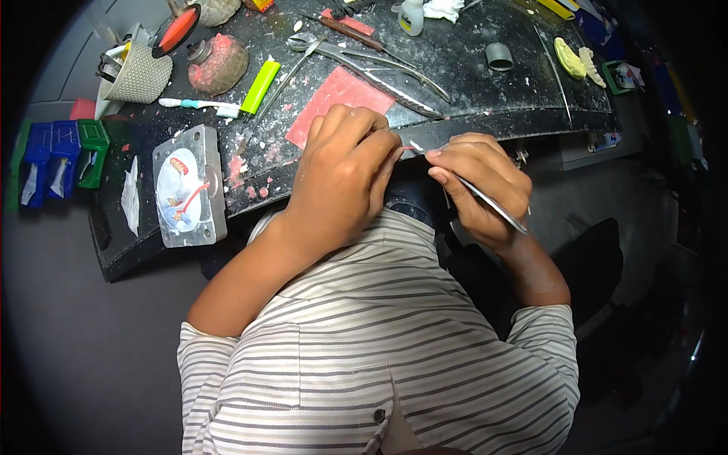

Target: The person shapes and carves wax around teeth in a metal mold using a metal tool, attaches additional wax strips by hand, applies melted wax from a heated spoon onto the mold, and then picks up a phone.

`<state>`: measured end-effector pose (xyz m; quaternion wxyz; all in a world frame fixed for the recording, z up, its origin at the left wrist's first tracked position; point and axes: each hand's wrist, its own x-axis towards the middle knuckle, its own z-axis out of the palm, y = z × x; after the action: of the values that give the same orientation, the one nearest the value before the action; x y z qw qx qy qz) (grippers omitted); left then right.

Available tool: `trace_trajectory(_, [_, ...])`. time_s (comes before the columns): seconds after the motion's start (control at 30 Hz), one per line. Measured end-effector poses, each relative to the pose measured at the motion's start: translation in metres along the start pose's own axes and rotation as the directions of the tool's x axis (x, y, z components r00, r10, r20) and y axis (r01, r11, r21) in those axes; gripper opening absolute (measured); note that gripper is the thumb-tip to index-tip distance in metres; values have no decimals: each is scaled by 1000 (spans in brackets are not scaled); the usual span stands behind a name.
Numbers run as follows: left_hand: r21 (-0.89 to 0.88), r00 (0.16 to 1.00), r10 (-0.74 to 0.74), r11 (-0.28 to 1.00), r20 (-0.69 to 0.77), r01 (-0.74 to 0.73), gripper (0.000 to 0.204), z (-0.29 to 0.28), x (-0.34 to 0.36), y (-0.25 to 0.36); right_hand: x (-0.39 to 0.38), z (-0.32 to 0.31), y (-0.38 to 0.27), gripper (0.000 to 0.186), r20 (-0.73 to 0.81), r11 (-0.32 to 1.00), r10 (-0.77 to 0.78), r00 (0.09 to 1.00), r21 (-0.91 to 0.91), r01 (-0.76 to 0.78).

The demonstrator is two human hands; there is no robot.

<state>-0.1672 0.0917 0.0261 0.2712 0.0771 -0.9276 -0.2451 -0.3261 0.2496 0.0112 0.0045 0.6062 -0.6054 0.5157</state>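
Observation:
My left hand [341,174] is curled closed near the bench edge; what it holds is mostly hidden, though a small reddish piece [406,149] shows by its fingertips. My right hand [489,182] grips a slim metal instrument [500,212], whose tip reaches toward that piece. Behind my left hand lie a pink wax sheet [337,91] and large metal pliers [364,76]. Left of it, a grey block [208,220] holds a white oval insert with coloured parts.
Around the black bench's rim [561,120] are a bright green bar [260,85], toothbrush [189,102], pink-stained pot [218,68], white mesh holder [140,80], small bottle [411,17], metal cylinder [499,57] and pale yellow moulded pieces [570,57]. Blue and green bins [61,140] sit at left.

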Motion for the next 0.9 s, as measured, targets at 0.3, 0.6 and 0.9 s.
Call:
trace_trajectory(0.3, [-4, 1000, -2, 1000, 18, 2, 11, -3, 0, -1, 0, -2, 1, 16, 31, 998, 36, 999, 49, -37])
trace_trajectory(0.6, [-50, 1000, 3, 999, -5, -3, 6, 1, -1, -5, 3, -8, 2, 15, 131, 999, 9, 991, 49, -16])
trace_trajectory(0.9, [-24, 1000, 11, 1000, -9, -11, 6, 2, -1, -4, 6, -11, 7, 15, 144, 999, 16, 989, 40, -22])
